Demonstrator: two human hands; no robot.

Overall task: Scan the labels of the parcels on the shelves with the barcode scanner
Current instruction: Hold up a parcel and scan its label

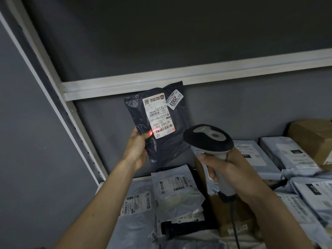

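My left hand (137,149) grips the lower left edge of a dark plastic parcel (168,141) and holds it upright above the shelf. Its white shipping label (159,116) faces me upside down, and a smaller white sticker (174,102) sits at its top right. A red scan light falls on the label's barcode by my thumb. My right hand (221,166) grips the handle of the barcode scanner (208,139), whose dark head points at the label from the right.
Several grey and dark mailer parcels (177,193) lie piled on the shelf below. Brown cartons (312,137) stand at the back right. A white shelf beam (179,78) runs overhead and a white upright (59,112) slants along the left. The scanner's cable (234,221) hangs down.
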